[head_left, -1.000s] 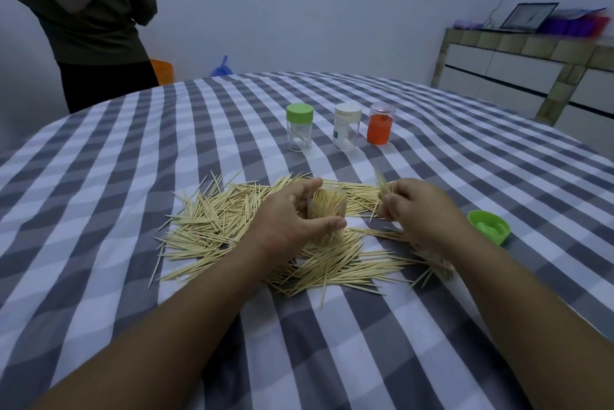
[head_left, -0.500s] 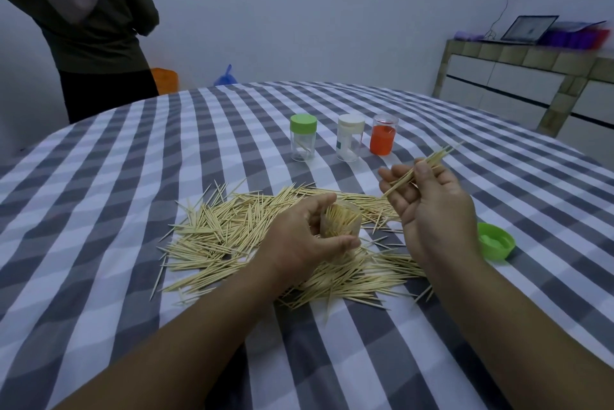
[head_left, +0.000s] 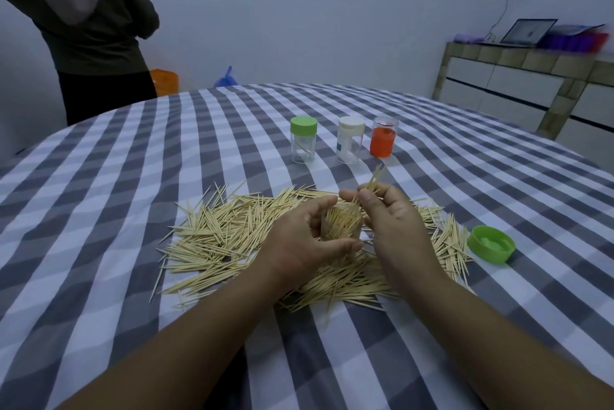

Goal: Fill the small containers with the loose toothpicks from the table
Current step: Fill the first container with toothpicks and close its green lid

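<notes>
Left grip (head_left: 300,238) curled round a clear container (head_left: 340,227), upright and packed with toothpicks, thumb in front and fingers behind. Right grip (head_left: 390,220) just beside it, pinching a small bundle of toothpicks (head_left: 374,181) above the container's mouth, tips slanting up and away. Loose toothpicks (head_left: 226,233) heaped all round the container on the checked tabletop (head_left: 133,177). Green lid (head_left: 491,243) right of the container. Beyond the container, three more small containers (head_left: 349,140) in a row.

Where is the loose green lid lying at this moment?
In the head view, the green lid lies open side up on the checked tablecloth, at the right edge of the toothpick pile, to the right of the right hand.
</notes>
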`<state>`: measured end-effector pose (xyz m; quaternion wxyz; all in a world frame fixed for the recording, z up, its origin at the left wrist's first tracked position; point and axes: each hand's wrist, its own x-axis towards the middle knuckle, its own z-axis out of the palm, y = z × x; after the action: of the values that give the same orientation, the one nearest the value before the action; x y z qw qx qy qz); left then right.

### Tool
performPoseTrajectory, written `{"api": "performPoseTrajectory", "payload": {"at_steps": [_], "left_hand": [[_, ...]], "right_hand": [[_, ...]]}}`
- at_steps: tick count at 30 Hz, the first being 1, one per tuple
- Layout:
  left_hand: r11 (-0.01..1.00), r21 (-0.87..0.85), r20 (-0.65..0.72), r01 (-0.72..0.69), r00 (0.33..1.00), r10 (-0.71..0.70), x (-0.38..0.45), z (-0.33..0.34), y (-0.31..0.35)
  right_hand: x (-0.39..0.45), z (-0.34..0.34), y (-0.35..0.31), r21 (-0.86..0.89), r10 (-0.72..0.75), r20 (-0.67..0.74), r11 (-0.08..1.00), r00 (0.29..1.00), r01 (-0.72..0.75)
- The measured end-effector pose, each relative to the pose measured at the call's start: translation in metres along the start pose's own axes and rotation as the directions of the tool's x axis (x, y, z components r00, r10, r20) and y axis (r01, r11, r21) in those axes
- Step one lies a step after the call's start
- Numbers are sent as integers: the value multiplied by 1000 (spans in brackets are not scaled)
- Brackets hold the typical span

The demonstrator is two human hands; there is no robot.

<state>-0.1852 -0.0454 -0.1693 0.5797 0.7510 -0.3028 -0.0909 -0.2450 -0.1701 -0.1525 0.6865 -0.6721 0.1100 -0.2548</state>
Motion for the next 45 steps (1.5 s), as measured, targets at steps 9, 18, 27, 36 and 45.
{"api": "performPoseTrajectory", "payload": {"at_steps": [9,18,27,36,45], "left_hand": [[1000,-8,-2,5,1000,-5,1,0,-2],[1000,-24,-2,14,1000,-14,1,0,-2],[999,-34,-2,20,1000,-21,1,0,-1],[1000,16,-23,-1,1000,1,2,0,-3],[1000,11,-7,22,1000,-22,1,-2,0]], "right_hand": [[-2,1,1,6,52,29,999,998,-52],[-4,-5,-2,-142,-89,-35,986,995,84],[-1,-6,-1,-133,-68,-46,989,997,61],[-1,-7,0,-303,-34,71,951,997,54],[2,-16,-8,-228,96,180,972,979,-54]]}}
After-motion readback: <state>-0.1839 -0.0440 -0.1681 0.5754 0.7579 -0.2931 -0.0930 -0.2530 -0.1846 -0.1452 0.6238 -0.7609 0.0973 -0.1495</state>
